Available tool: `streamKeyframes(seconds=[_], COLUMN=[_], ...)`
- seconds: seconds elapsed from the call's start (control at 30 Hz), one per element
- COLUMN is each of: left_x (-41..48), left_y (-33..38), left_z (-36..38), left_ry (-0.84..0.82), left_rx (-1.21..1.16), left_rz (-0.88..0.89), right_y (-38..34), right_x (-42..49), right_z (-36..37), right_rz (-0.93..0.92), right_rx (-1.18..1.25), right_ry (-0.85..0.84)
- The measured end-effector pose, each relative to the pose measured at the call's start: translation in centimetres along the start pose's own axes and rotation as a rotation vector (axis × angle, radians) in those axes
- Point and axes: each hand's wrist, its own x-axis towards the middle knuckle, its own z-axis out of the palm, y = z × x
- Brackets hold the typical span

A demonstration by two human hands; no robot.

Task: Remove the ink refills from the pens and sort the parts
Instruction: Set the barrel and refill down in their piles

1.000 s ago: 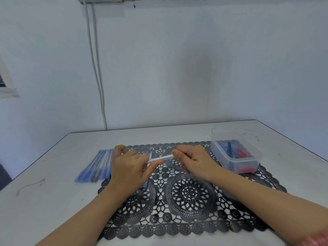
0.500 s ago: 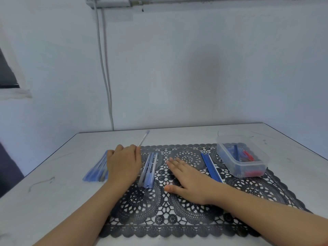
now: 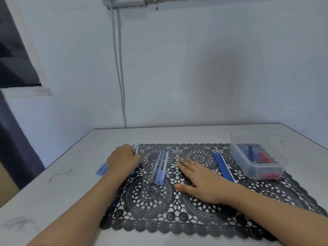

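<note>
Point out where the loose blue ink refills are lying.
In the head view, the blue ink refills lie right of centre on the black lace mat, between the flat right hand and the clear plastic container.

One left hand (image 3: 123, 161), one right hand (image 3: 200, 180), one gripped pen (image 3: 137, 150), one lace mat (image 3: 177, 215), one clear tub (image 3: 266, 172)

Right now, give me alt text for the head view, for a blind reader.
A left hand grips a pen at the left edge of a black lace mat; the right hand lies flat on it between loose pens and blue refills. A clear tub sits right.
</note>
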Motion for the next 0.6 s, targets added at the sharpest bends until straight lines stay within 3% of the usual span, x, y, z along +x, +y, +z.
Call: streamKeyframes(seconds=[0.2, 0.6], left_x=[-0.6, 0.1], left_y=[0.2, -0.9], left_z=[-0.1, 0.5], left_ry=[0.048, 0.094], left_rx=[0.063, -0.005], left_rz=[0.079, 0.013], right_y=[-0.1, -0.1], right_x=[0.0, -0.1], right_z=[-0.1, -0.2], right_rz=[0.004, 0.002], right_rx=[-0.004, -0.005], right_ry=[-0.01, -0.01])
